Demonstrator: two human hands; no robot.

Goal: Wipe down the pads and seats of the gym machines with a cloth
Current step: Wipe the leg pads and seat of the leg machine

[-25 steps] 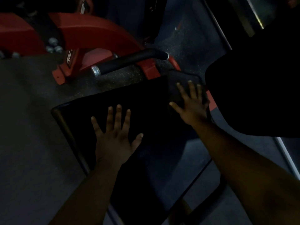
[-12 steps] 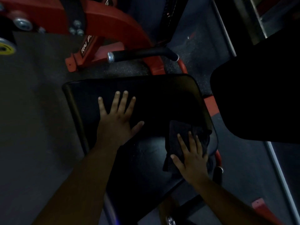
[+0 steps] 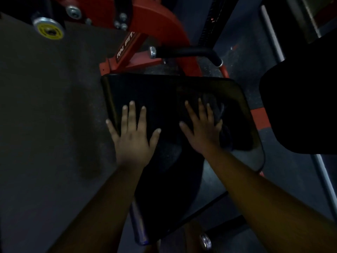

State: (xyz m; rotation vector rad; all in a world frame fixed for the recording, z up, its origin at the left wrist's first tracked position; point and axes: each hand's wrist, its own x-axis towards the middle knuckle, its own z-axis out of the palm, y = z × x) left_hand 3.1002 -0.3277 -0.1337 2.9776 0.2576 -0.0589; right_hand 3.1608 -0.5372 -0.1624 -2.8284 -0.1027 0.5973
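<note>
The cloth is dark and sits on the right half of the black seat, pinned flat under the right hand. That hand's fingers are straight and spread wide, pressing down on it, not gripping. Left hand lies flat on the seat's left side, fingers fanned out, pinky over the edge. Red frame and a black handle sit just beyond the seat.

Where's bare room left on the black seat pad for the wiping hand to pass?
On the black vinyl seat pad, the far strip beyond both hands' fingertips is bare, as is the gap between the left hand and right hand. The right side is crowded: the right hand presses the dark cloth there.
</note>
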